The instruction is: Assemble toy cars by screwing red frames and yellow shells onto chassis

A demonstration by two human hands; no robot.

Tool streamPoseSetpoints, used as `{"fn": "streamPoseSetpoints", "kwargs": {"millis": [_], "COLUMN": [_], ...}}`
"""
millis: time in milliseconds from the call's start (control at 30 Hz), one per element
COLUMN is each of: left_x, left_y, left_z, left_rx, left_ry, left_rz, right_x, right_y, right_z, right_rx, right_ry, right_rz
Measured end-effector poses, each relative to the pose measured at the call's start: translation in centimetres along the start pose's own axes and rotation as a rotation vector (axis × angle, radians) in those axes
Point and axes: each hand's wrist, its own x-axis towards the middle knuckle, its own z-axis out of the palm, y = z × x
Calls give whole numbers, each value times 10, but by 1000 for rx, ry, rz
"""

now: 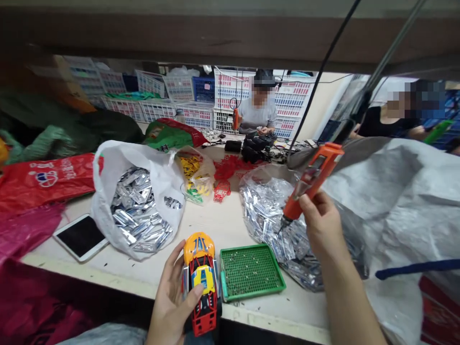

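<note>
My left hand [176, 292] gripped a toy car [204, 282], thumb pressed on the yellow piece atop it and fingers along its left flank. Its red end jutted past the front edge of the bench [206, 218], so a loosened thumb could have let it fall off the bench; too hard a press might have bent the thin red frame.

My right hand [321, 215], at two o'clock from the car, was wrapped round an orange power driver [312, 182], its bit slanting down towards eight o'clock. The tip was over or against a clear bag [264, 175] of silvery pieces, I couldn't tell which; had it spun there, I judged, it could have snagged the plastic.

Just beside the car, at three o'clock, lay a green tray [256, 293] scattered with tiny metal bits, probably screws. A careless knock from the car or my right forearm could have tipped them out.

Farther off, at half past ten, a white bag [161, 167] gaped towards me, and a nudge could have spilled its silver pieces [143, 215] onto the tablet [82, 235] near nine. At twelve, a small bag [194, 163] held yellow and green parts, with a red lattice piece [222, 191] beside it, easily lost if swept aside.
</note>
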Motion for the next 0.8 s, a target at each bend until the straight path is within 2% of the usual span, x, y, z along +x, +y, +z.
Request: {"fn": "streamPoseSetpoints", "kwargs": {"millis": [133,233,300,533,800], "left_x": [2,1,-2,-7,-6], "left_y": [-2,-4,-5,-6,-10], "left_z": [0,0,-1,-2,-3], "left_rx": [88,129,160,186,187], "left_ry": [9,9,2,5,23], "left_rz": [19,41,44,10,15], "right_x": [-36,-57,-65,-70,-74], "right_y": [-4,3,10,22,21], "right_z": [4,7,6,-2,4], "right_rx": [-104,50,158,252,258], "right_ry": [-93,-155,-152,-154,-127], "right_rz": [35,30,24,32,79]}}
